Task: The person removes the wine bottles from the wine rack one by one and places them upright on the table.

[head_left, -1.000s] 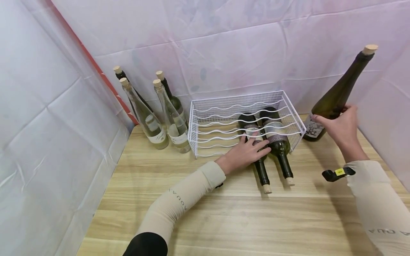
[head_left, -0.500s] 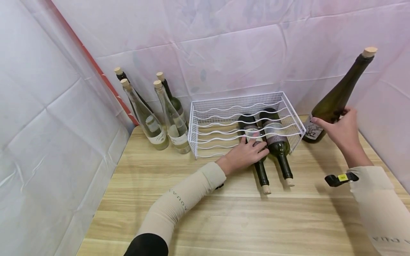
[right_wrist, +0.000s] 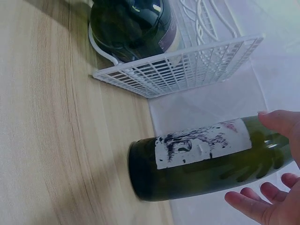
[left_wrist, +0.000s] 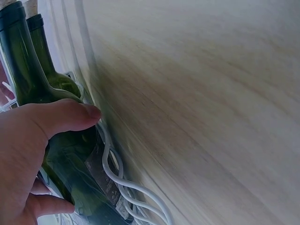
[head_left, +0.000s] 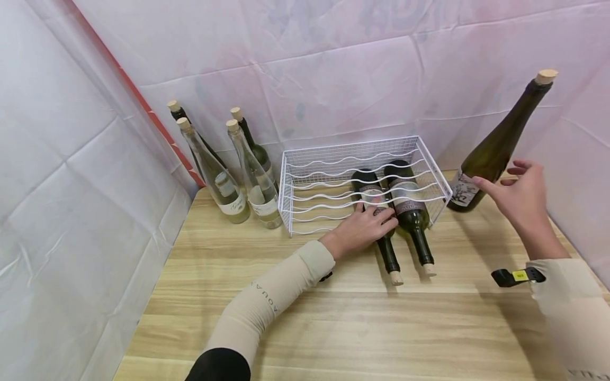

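My left hand (head_left: 363, 228) holds a dark green wine bottle (head_left: 389, 254) lying in the white wire rack (head_left: 316, 216), its neck toward me. In the left wrist view the thumb lies over the bottle (left_wrist: 70, 164) and fingers show on its other side. Beside it lies a second dark wine bottle (head_left: 413, 217) in the rack. My right hand (head_left: 521, 198) is next to a tall green wine bottle (head_left: 495, 143) standing right of the rack. In the right wrist view its fingers are spread away from that bottle (right_wrist: 206, 164); the thumb tip is at the glass.
Several corked bottles stand left of the rack, among them two clear ones, a left clear bottle (head_left: 214, 174) and a right clear bottle (head_left: 257, 182). The wooden table (head_left: 333, 323) meets a pale sheet wall (head_left: 343, 79) behind the rack.
My right hand has loosened its grip on the tall green bottle, its fingers drawing away to the right. The bottle stays standing. My left hand has stayed nearly still on its bottle.
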{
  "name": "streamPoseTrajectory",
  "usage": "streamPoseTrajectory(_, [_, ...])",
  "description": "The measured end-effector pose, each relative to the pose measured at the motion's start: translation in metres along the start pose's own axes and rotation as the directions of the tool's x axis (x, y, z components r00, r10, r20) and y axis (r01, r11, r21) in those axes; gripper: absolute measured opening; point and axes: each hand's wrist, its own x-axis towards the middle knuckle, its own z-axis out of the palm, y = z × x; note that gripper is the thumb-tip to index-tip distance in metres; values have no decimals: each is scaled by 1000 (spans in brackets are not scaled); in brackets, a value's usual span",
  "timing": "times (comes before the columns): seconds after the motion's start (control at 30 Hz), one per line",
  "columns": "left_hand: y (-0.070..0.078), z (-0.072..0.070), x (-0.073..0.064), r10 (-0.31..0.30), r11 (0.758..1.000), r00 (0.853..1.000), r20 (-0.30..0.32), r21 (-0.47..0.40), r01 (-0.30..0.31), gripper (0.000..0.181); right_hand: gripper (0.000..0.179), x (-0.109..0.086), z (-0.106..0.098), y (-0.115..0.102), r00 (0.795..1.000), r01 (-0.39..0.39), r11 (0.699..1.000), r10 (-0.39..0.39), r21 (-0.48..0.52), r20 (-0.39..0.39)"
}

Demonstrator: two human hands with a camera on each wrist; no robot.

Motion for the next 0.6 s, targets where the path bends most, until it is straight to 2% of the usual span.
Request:
streamPoseTrajectory(0.3, [-2,0,-4,-9,1000,1000,-4,-2,9,41,93,-14,-4,-9,1000,21,1000,-21,21,-6])
streamPoseTrajectory(0.6, [-2,2,-6,-24,993,994,-111,115,36,34,86,-23,-3,-11,998,60,998,-59,17,-37])
